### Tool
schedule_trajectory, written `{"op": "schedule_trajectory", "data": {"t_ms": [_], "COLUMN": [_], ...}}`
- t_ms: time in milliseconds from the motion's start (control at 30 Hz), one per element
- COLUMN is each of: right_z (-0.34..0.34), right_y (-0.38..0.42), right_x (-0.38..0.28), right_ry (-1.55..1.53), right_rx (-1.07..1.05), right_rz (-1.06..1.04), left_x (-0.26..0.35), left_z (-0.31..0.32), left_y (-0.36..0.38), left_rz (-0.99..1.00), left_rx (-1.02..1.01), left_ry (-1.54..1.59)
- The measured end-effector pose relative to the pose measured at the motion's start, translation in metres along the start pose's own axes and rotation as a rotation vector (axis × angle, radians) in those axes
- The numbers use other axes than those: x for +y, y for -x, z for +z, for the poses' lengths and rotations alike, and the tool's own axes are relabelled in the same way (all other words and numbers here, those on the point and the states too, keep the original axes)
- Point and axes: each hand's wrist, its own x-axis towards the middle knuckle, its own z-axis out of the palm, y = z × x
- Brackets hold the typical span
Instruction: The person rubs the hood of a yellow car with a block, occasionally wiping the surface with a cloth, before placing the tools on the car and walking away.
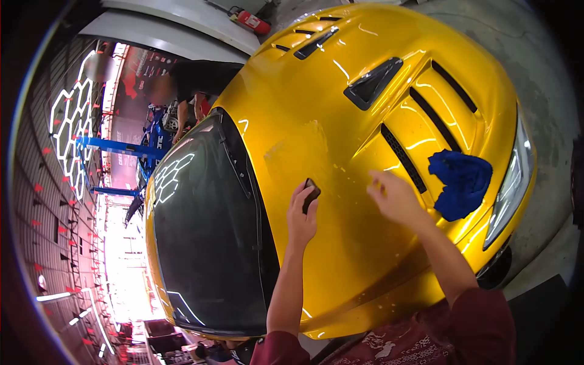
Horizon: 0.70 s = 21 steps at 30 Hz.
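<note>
My left hand [302, 213] is over the yellow hood [340, 249], near the windshield side, with its fingers closed on a small dark block [311, 193]. To the right, my right hand [394, 198] hovers over or rests on the hood; contact cannot be made out. Its fingers are apart and nothing shows in them. A dull, smeary patch [301, 152] marks the paint beyond my hands. The crumpled blue cloth [460, 184] lies on the hood to the right of my right hand, between the black vents and the headlight.
The dark windshield [210, 237] and its wiper [234, 161] are at the left. Black vents [403, 158] cut into the hood. Another person [204, 79] leans at the car's far side. Behind stand a blue lift [125, 146] and a red fire extinguisher [252, 22].
</note>
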Motion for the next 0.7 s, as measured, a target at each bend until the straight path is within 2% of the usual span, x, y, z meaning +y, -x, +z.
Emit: {"op": "schedule_trajectory", "data": {"t_ms": [67, 133, 200, 300, 333, 533, 567, 700], "right_z": [0.013, 0.025, 0.033, 0.054, 0.063, 0.077, 0.069, 0.073], "right_y": [-0.062, -0.123, -0.176, -0.228, -0.236, -0.238, -0.234, -0.236], "right_x": [0.029, 0.050, 0.060, 0.077, 0.084, 0.095, 0.081, 0.079], "right_ry": [-0.055, -0.147, -0.223, -0.349, -0.366, 0.104, -0.003, 0.108], "right_rx": [0.242, 0.395, 0.448, 0.613, 0.642, 0.677, 0.688, 0.614], "right_rz": [-0.106, -0.145, -0.101, -0.138, -0.079, -0.069, -0.117, -0.097], "left_x": [-0.035, -0.062, -0.080, -0.089, -0.081, -0.098, -0.101, -0.100], "left_z": [0.014, 0.026, 0.034, 0.037, 0.037, 0.051, 0.054, 0.056], "left_y": [-0.024, -0.040, -0.048, -0.048, -0.049, -0.076, -0.081, -0.068], "left_rz": [0.080, 0.153, 0.211, 0.230, 0.234, 0.256, 0.256, 0.286], "left_rx": [-0.120, -0.207, -0.274, -0.280, -0.268, -0.200, -0.195, -0.144], "left_ry": [-0.091, -0.174, -0.250, -0.178, -0.176, -0.154, -0.154, -0.189]}}
